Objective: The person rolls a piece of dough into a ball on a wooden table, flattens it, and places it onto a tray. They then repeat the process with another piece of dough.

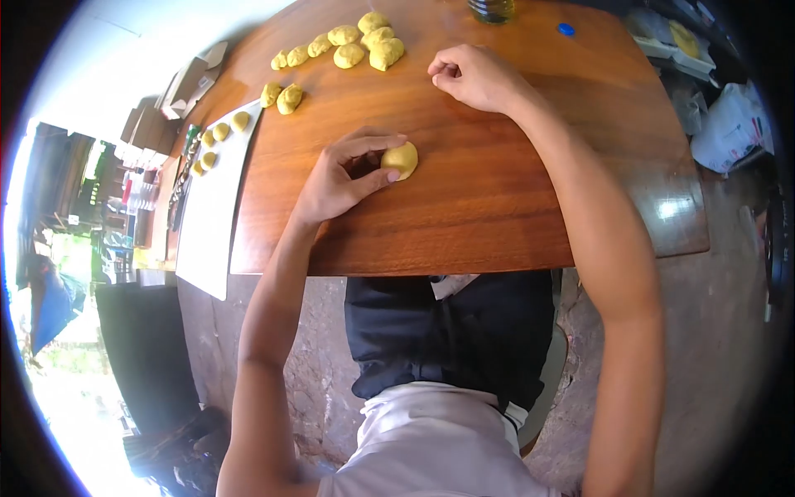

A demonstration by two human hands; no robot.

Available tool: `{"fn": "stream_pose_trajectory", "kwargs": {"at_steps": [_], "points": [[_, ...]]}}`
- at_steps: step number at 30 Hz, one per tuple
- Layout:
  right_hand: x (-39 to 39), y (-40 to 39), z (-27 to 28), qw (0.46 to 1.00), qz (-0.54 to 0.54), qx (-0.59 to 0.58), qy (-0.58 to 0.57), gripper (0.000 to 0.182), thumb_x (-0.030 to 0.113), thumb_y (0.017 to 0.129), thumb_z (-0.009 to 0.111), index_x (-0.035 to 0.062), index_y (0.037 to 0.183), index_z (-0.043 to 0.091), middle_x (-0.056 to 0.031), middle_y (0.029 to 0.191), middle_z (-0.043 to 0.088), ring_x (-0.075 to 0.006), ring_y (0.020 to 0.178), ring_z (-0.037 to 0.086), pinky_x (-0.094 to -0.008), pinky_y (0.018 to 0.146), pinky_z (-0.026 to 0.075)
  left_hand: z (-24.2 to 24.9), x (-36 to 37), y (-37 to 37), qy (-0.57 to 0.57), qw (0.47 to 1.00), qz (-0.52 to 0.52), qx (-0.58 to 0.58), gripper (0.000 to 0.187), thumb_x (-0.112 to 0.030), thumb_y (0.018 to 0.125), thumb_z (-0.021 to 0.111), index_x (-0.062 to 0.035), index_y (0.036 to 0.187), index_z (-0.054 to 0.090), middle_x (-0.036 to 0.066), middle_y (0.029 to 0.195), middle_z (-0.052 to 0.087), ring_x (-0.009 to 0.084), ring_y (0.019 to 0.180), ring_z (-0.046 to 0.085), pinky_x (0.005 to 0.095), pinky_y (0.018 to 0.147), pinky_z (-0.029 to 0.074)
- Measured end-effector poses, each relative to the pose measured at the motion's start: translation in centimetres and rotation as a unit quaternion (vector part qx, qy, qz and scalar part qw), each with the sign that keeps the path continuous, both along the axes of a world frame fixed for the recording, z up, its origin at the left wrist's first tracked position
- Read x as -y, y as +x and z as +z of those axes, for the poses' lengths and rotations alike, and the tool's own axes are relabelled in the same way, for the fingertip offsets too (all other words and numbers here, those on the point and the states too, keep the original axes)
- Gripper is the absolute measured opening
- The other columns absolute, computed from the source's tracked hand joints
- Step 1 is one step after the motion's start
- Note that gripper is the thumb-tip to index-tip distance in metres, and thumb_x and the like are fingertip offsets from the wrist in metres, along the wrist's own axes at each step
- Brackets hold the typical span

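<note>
A smooth yellow dough ball (401, 161) rests on the wooden table (464, 224). My left hand (348, 172) curls around its left side, thumb and fingers touching it. Farther back and to the right, my right hand (472, 76) hovers over or rests on the table with its fingers curled in; whether anything small is inside cannot be made out. Rougher yellow dough lumps (349, 55) lie in a cluster at the back of the table. A pair of dough lumps (289, 98) sits nearer the left edge.
On the left, a white board (217, 199) carries several smooth dough balls (221, 131). A glass jar (492, 8) and a blue cap (566, 30) stand at the back. Cardboard boxes (184, 86) are beyond the left edge, and a white plastic container (729, 128) is off to the right.
</note>
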State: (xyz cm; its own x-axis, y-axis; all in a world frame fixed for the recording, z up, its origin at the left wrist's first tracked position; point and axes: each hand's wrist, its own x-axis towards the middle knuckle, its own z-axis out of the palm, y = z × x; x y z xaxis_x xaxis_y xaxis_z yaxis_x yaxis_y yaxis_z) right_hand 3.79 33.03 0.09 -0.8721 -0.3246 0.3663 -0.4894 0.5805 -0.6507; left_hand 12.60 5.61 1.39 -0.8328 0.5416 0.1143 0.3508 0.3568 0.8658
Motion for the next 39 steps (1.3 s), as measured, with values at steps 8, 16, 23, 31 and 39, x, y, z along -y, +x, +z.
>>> {"fn": "stream_pose_trajectory", "kwargs": {"at_steps": [8, 16, 23, 31, 39], "points": [[0.8, 0.4, 0.4, 1.0, 0.006, 0.007, 0.023, 0.025, 0.022, 0.093, 0.072, 0.0008, 0.106, 0.074, -0.0121, 0.092, 0.074, -0.0258, 0.085, 0.07, -0.0388, 0.079, 0.055, 3.7, 0.0, -2.3, -0.168, 0.973, -0.11, -0.111, 0.05, -0.015, 0.084, 0.086, -0.0063, 0.131, 0.071, 0.011, 0.124, 0.07, 0.0249, 0.115, 0.063, 0.0397, 0.105, 0.049], [2.2, 3.3, 2.7, 0.973, 0.136, 0.172, 0.067, 0.036, 0.032, 0.089, 0.081, 0.006, 0.112, 0.074, -0.004, 0.099, 0.068, -0.0162, 0.084, 0.058, -0.0311, 0.077, 0.051, -0.1, 3.3, -6.4, -0.126, 0.964, -0.009, -0.234, 0.034, -0.019, 0.093, 0.076, -0.0039, 0.124, 0.073, 0.011, 0.124, 0.067, 0.0207, 0.115, 0.061, 0.0348, 0.095, 0.05], [5.8, 9.0, 3.7, 0.967, 0.197, -0.011, 0.164, 0.037, 0.014, 0.084, 0.082, 0.0033, 0.116, 0.069, -0.0116, 0.114, 0.063, -0.0301, 0.111, 0.063, -0.0402, 0.097, 0.053, -1.0, 5.4, -9.7, 0.009, 0.989, 0.122, -0.079, 0.026, -0.022, 0.1, 0.068, 0.0016, 0.11, 0.076, 0.007, 0.096, 0.076, 0.0125, 0.088, 0.065, 0.0303, 0.083, 0.051], [4.4, 5.3, 4.3, 0.995, 0.083, 0.016, -0.055, 0.052, -0.005, 0.086, 0.073, 0.006, 0.135, 0.062, -0.0101, 0.131, 0.065, -0.0216, 0.12, 0.062, -0.036, 0.108, 0.048, -1.5, 5.1, -9.9, 0.025, 0.974, 0.127, -0.186, 0.027, -0.023, 0.094, 0.07, 0.0042, 0.097, 0.073, 0.019, 0.077, 0.07, 0.024, 0.068, 0.065, 0.0388, 0.07, 0.052], [4.6, 6.6, 4.2, 0.994, -0.049, 0.075, -0.056, 0.061, 0.011, 0.082, 0.084, 0.0046, 0.137, 0.059, -0.0078, 0.129, 0.065, -0.019, 0.12, 0.059, -0.0306, 0.097, 0.05, -2.0, 5.3, -10.6, 0.049, 0.974, 0.143, -0.168, 0.026, -0.021, 0.09, 0.069, 0.005, 0.09, 0.072, 0.021, 0.077, 0.07, 0.0343, 0.067, 0.065, 0.0419, 0.07, 0.053]]}}
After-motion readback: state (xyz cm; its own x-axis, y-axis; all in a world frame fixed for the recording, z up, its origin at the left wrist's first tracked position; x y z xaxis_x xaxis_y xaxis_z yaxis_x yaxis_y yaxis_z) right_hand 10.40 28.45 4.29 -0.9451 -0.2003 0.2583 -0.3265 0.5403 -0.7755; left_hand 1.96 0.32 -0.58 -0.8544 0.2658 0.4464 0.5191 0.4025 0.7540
